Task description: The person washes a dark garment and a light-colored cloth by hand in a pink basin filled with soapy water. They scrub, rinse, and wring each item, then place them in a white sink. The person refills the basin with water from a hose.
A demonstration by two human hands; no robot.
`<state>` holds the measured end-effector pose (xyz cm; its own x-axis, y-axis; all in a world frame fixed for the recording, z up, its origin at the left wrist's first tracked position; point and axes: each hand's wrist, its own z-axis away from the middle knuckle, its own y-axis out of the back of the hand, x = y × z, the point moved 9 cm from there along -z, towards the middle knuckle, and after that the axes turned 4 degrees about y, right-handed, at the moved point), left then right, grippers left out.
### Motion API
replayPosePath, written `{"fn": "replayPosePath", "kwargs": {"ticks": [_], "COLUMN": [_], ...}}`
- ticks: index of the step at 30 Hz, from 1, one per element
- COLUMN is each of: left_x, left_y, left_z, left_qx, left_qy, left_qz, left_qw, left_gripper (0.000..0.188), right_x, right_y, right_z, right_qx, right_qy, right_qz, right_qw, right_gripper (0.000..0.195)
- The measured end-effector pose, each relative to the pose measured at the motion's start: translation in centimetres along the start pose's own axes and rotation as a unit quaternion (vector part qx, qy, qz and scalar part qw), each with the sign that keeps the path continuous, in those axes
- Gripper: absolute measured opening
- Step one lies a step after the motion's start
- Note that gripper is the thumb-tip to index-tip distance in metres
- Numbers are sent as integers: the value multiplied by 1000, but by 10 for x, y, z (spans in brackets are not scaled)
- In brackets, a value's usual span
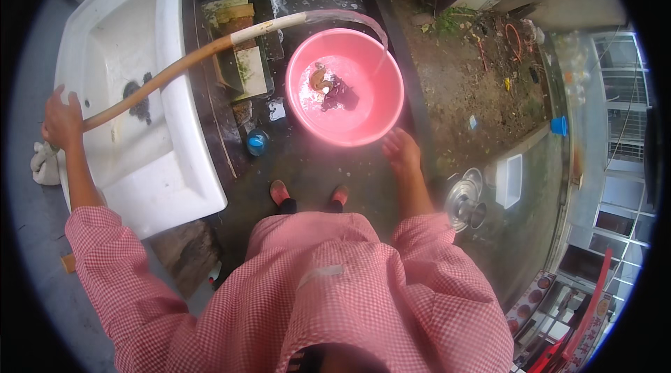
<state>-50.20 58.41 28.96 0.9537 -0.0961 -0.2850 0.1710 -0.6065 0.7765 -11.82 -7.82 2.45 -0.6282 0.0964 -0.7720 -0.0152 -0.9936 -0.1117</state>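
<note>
My left hand is at the outer rim of a white ceramic sink, at the near end of a long brown hose or pipe; whether its fingers close on the tap or the hose cannot be made out. Water arcs from the pale far end into a pink plastic basin on the wet ground. A brown item and a dark crumpled thing lie inside the basin. Just off the basin's near right rim, my right hand hangs, holding nothing visible.
Tiles and boards lie between sink and basin, near a blue-topped container. Metal pots and lids and a white plastic tub stand on the right. Beyond a low kerb is a dirt plot. A large stone sits by the sink.
</note>
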Motion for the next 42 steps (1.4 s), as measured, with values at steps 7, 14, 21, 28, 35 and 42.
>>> {"fn": "replayPosePath", "kwargs": {"ticks": [7,14,21,28,35,42], "left_x": [-3,1,-1,4,-2,4], "left_y": [-6,0,8,12,11,12], "left_z": [-3,-1,1,3,2,4], "left_qx": [-4,7,9,11,15,17], "left_qy": [7,8,14,26,24,26], "left_qz": [7,16,5,9,10,17], "left_qw": [1000,1000,1000,1000,1000,999], "left_gripper": [36,35,34,33,32,32], "right_x": [2,17,24,24,17,22], "right_y": [6,35,22,22,-11,-4], "right_z": [-10,-60,-47,-43,2,-10], "right_qx": [-1,-101,-110,-93,5,-14], "right_qy": [3,113,111,106,-13,-11], "right_qz": [4,201,181,179,14,29], "right_qw": [1000,968,971,974,1000,999], "right_gripper": [46,44,46,45,42,41]}}
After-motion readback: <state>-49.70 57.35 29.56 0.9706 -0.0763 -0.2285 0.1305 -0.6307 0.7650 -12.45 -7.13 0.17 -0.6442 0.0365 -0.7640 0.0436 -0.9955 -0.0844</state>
